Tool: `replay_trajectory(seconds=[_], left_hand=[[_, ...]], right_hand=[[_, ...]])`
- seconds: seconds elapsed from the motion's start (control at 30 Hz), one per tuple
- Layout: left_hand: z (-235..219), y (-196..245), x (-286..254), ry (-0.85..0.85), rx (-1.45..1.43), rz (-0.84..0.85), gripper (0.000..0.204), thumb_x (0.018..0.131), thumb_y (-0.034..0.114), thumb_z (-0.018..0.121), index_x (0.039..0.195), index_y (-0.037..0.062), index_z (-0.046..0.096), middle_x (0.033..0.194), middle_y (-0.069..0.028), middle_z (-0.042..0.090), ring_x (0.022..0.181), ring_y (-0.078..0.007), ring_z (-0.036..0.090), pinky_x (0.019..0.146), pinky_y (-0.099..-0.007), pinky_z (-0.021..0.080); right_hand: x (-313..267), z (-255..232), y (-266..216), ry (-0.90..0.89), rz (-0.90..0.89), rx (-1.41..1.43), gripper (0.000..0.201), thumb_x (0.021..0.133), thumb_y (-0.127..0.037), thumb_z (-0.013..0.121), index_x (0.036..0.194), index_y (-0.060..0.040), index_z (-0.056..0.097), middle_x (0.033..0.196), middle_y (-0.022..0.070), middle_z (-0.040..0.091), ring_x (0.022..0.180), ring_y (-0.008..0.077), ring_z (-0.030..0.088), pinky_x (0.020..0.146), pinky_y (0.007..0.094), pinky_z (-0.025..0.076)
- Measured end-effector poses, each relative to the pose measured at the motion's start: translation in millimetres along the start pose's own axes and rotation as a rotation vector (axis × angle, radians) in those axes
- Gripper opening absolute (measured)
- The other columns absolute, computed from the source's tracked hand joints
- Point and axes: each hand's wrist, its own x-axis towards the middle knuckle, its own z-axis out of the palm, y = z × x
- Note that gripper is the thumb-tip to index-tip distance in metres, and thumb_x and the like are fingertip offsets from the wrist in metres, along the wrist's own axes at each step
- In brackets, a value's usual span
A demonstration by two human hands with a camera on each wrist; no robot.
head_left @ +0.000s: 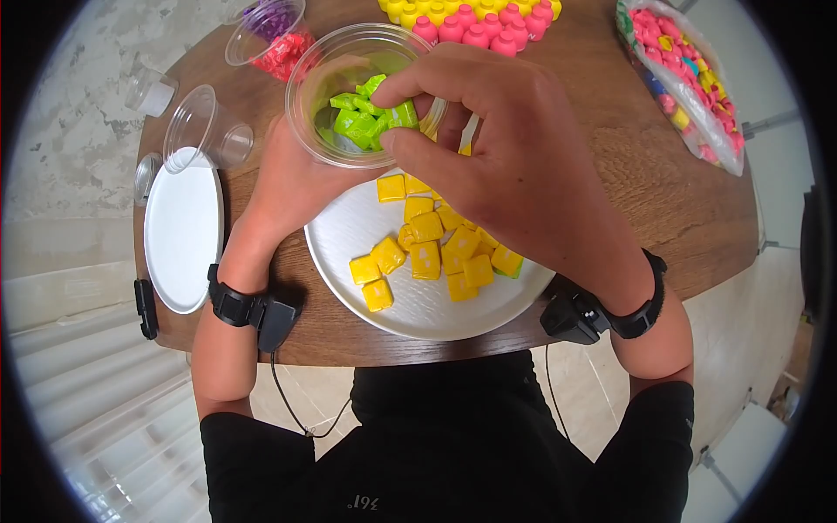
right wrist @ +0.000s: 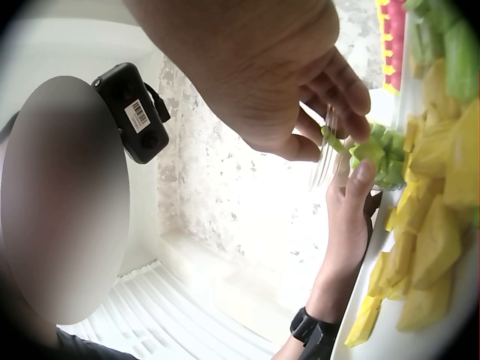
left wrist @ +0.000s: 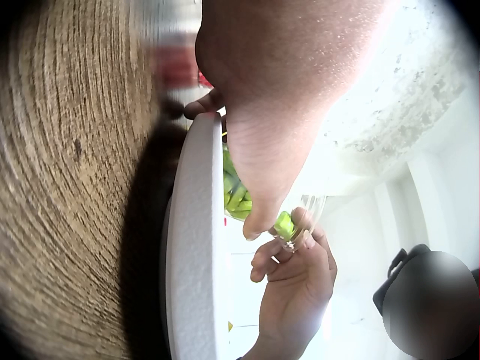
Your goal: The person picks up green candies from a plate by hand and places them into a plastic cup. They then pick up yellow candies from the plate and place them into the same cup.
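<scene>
The sorting looks well along: the clear cup point(head_left: 366, 91) already holds a heap of green candies point(head_left: 362, 118), while the plate point(head_left: 349, 235) below carries mostly yellow candies point(head_left: 427, 253), with one green-edged piece at its right rim seemingly left. The left hand point(head_left: 288, 183) curls around the cup from beneath, holding it above the plate. The right hand point(head_left: 514, 166) reaches over the cup's rim, its fingers point(head_left: 410, 87) pinched on a green candy point(head_left: 403, 115) just inside the cup, touching the heap.

Bright daylight, fisheye-warped edges, blurry overexposed wrist views.
</scene>
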Motion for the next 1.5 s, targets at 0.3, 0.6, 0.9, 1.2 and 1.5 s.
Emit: replay_trajectory(seconds=[0.3, 0.6, 0.9, 1.2, 1.5], left_hand=[[-2.0, 2.1, -0.5, -0.019, -0.015, -0.012, 0.08, 0.08, 0.007, 0.089, 0.151, 0.0072, 0.054, 0.143, -0.0089, 0.065, 0.13, -0.0192, 0.062, 0.113, -0.0368, 0.048], [-1.1, 3.0, -0.2, -0.02, -0.011, -0.014, 0.08, 0.08, 0.007, 0.089, 0.152, 0.0072, 0.054, 0.143, -0.0091, 0.065, 0.13, -0.0196, 0.062, 0.113, -0.0368, 0.048], [-2.5, 3.9, -0.2, -0.023, 0.012, -0.025, 0.081, 0.08, 0.007, 0.09, 0.152, 0.0072, 0.053, 0.143, -0.0095, 0.065, 0.131, -0.0201, 0.062, 0.114, -0.0373, 0.048], [-1.6, 1.4, -0.4, -0.025, -0.011, -0.02, 0.082, 0.08, 0.008, 0.091, 0.152, 0.007, 0.053, 0.144, -0.0088, 0.065, 0.131, -0.0197, 0.061, 0.114, -0.0371, 0.048], [-2.1, 2.5, 0.1, -0.02, -0.005, -0.002, 0.08, 0.08, 0.009, 0.091, 0.151, 0.0068, 0.054, 0.143, -0.0084, 0.065, 0.129, -0.0191, 0.062, 0.113, -0.0365, 0.048]], right_hand=[[0.4, 0.6, -0.9, -0.006, -0.002, -0.034, 0.021, 0.087, -0.011, 0.079, 0.105, -0.0027, 0.076, 0.093, 0.0088, 0.073, 0.067, 0.0156, 0.067, 0.063, 0.0296, 0.053], [-0.3, 0.0, 0.2, -0.004, -0.005, -0.018, 0.021, 0.087, -0.011, 0.079, 0.106, -0.0026, 0.075, 0.092, 0.0087, 0.072, 0.066, 0.0154, 0.066, 0.063, 0.0294, 0.052], [-0.3, 0.4, -0.7, -0.005, -0.008, -0.025, 0.021, 0.087, -0.011, 0.079, 0.106, -0.0026, 0.075, 0.092, 0.0087, 0.072, 0.067, 0.0154, 0.067, 0.063, 0.0292, 0.052], [-0.5, -0.6, 0.2, -0.01, -0.006, -0.023, 0.021, 0.087, -0.011, 0.079, 0.106, -0.0025, 0.075, 0.094, 0.0086, 0.073, 0.067, 0.0155, 0.068, 0.063, 0.0296, 0.053], [0.1, -0.2, -0.3, -0.012, 0.002, -0.021, 0.021, 0.087, -0.011, 0.079, 0.105, -0.0021, 0.075, 0.094, 0.0087, 0.073, 0.068, 0.0157, 0.068, 0.064, 0.0297, 0.054]])
